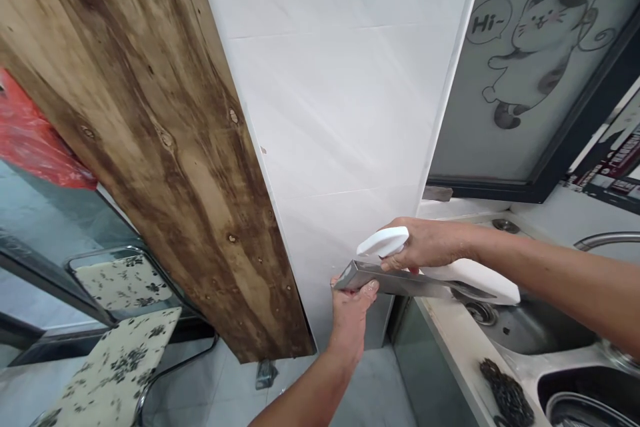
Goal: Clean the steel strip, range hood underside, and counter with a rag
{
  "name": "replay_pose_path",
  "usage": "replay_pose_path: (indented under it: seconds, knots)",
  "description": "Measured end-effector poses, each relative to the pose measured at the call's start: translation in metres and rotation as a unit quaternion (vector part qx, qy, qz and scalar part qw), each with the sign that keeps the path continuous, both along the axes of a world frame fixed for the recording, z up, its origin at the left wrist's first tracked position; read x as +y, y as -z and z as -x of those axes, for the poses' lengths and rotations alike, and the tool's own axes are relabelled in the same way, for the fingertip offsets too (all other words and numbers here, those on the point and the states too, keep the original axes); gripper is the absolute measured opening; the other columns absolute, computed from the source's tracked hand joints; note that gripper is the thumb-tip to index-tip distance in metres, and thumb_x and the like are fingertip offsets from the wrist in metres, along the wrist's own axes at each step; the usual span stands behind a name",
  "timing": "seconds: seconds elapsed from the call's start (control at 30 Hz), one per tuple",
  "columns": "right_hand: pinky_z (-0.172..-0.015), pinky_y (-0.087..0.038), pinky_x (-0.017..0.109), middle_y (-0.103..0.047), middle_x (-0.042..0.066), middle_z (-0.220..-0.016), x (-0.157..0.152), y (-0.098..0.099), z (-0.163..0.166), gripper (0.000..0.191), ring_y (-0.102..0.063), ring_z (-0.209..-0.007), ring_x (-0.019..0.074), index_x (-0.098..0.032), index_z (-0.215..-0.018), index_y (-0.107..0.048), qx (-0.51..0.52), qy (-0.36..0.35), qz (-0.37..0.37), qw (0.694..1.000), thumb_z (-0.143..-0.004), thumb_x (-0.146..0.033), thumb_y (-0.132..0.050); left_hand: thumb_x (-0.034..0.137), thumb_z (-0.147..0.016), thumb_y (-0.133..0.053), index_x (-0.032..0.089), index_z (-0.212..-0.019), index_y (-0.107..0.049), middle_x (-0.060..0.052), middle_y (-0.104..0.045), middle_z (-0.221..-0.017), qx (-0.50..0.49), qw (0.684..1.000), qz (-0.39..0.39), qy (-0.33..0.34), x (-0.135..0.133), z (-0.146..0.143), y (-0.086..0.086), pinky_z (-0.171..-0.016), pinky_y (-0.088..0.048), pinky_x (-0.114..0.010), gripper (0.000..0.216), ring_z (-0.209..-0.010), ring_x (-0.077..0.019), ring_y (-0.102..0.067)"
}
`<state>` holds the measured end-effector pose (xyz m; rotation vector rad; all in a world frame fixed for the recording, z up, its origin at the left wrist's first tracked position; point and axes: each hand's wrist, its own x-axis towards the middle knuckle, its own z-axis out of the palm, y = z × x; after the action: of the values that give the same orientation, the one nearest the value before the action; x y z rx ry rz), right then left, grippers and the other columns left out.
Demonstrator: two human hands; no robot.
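Observation:
A long flat metal blade [415,283] is held level in front of a white tiled wall, over the left end of a counter. My left hand [351,310] comes up from below and pinches the blade's left end, fingers closed. From the right, my right hand [425,245] is closed over a white plastic tool [383,241] resting on top of the blade. A longer white piece [480,278] runs right behind the blade; I cannot tell whether it belongs to the tool or to the blade.
A big stained wooden board [150,147] leans at the left. A steel sink [540,330], a faucet [605,239] and a dark scrubber [505,393] lie at the right. A window with a cat sticker [535,47] is above. A floral-cushioned chair [115,353] stands lower left.

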<state>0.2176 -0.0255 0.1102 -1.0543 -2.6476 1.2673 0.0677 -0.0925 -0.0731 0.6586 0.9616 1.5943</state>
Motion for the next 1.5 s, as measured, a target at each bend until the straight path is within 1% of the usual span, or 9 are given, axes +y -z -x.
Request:
replay_pose_path:
  seconds: [0.37, 0.47, 0.57, 0.67, 0.93, 1.13, 1.23, 1.4, 1.5]
  knots:
    - [-0.052, -0.036, 0.023, -0.054, -0.004, -0.058, -0.008, 0.007, -0.010, 0.017, -0.049, -0.054, 0.0120, -0.019, -0.085, -0.066, -0.007, 0.045, -0.046, 0.998, -0.078, -0.035, -0.068, 0.048, -0.062, -0.092, 0.022, -0.113, -0.064, -0.011, -0.069, -0.125, 0.034, 0.999, 0.000, 0.026, 0.010, 0.005, 0.001, -0.097, -0.054, -0.042, 0.064, -0.114, -0.0247, -0.063]
    - [-0.054, -0.038, 0.024, -0.057, -0.003, -0.064, -0.008, 0.008, -0.013, 0.022, -0.051, -0.056, 0.0122, -0.018, -0.090, -0.068, 0.007, 0.057, -0.036, 0.998, -0.077, -0.037, -0.069, 0.047, -0.063, -0.092, 0.023, -0.115, -0.063, -0.011, -0.068, -0.128, 0.030, 0.999, -0.007, 0.031, 0.012, 0.007, 0.000, -0.098, -0.054, -0.043, 0.065, -0.115, -0.0246, -0.062]
    - [-0.057, -0.041, 0.025, -0.060, -0.002, -0.073, -0.010, 0.011, -0.014, 0.025, -0.052, -0.057, 0.0116, -0.017, -0.093, -0.068, 0.058, 0.060, -0.016, 0.996, -0.077, -0.036, -0.068, 0.047, -0.063, -0.092, 0.023, -0.114, -0.063, -0.011, -0.069, -0.126, 0.028, 0.999, -0.018, 0.038, 0.014, 0.009, -0.002, -0.098, -0.053, -0.044, 0.063, -0.114, -0.0254, -0.063]
    - [-0.056, -0.041, 0.024, -0.057, -0.004, -0.068, -0.014, 0.012, -0.010, 0.021, -0.052, -0.055, 0.0112, -0.017, -0.090, -0.065, 0.078, 0.052, -0.005, 0.996, -0.077, -0.034, -0.067, 0.047, -0.064, -0.091, 0.022, -0.112, -0.065, -0.011, -0.070, -0.123, 0.034, 0.997, -0.030, 0.057, 0.017, 0.012, -0.005, -0.098, -0.052, -0.043, 0.061, -0.114, -0.0259, -0.063]
    - [-0.053, -0.037, 0.023, -0.054, -0.005, -0.056, -0.017, 0.007, 0.006, 0.021, -0.051, -0.054, 0.0125, -0.017, -0.090, -0.067, 0.002, 0.110, -0.039, 0.993, -0.076, -0.033, -0.071, 0.046, -0.062, -0.093, 0.021, -0.108, -0.069, -0.010, -0.073, -0.119, 0.027, 0.996, -0.029, 0.081, 0.024, 0.020, -0.005, -0.096, -0.052, -0.040, 0.057, -0.109, -0.0248, -0.066]
    - [-0.055, -0.041, 0.023, -0.062, -0.002, -0.072, -0.015, 0.009, 0.009, 0.028, -0.054, -0.058, 0.0119, -0.018, -0.099, -0.069, 0.026, 0.108, -0.027, 0.993, -0.077, -0.036, -0.071, 0.043, -0.058, -0.094, 0.022, -0.102, -0.070, -0.005, -0.076, -0.107, 0.010, 0.996, -0.036, 0.076, 0.031, 0.025, -0.005, -0.097, -0.051, -0.039, 0.054, -0.103, -0.0223, -0.067]
    - [-0.055, -0.040, 0.023, -0.059, -0.004, -0.068, -0.018, 0.008, 0.013, 0.025, -0.052, -0.057, 0.0115, -0.018, -0.095, -0.068, 0.021, 0.118, -0.019, 0.993, -0.077, -0.036, -0.070, 0.044, -0.059, -0.094, 0.021, -0.102, -0.070, -0.008, -0.075, -0.108, 0.010, 0.996, -0.039, 0.085, 0.035, 0.028, -0.004, -0.095, -0.051, -0.038, 0.055, -0.102, -0.0222, -0.067]
    - [-0.055, -0.035, 0.022, -0.059, -0.003, -0.064, -0.021, 0.004, 0.018, 0.013, -0.050, -0.059, 0.0111, -0.017, -0.082, -0.066, -0.014, 0.153, -0.113, 0.982, -0.076, -0.027, -0.070, 0.044, -0.059, -0.094, 0.021, -0.104, -0.070, -0.009, -0.074, -0.111, 0.020, 0.996, -0.029, 0.081, 0.040, 0.031, -0.004, -0.094, -0.051, -0.038, 0.056, -0.102, -0.0225, -0.067]
    - [-0.055, -0.037, 0.023, -0.061, -0.003, -0.065, -0.019, 0.005, 0.012, 0.017, -0.053, -0.057, 0.0120, -0.018, -0.087, -0.066, 0.006, 0.187, -0.096, 0.978, -0.076, -0.029, -0.070, 0.045, -0.059, -0.093, 0.020, -0.104, -0.070, -0.008, -0.074, -0.112, 0.029, 0.995, -0.022, 0.090, 0.044, 0.031, -0.006, -0.094, -0.052, -0.038, 0.056, -0.104, -0.0226, -0.066]
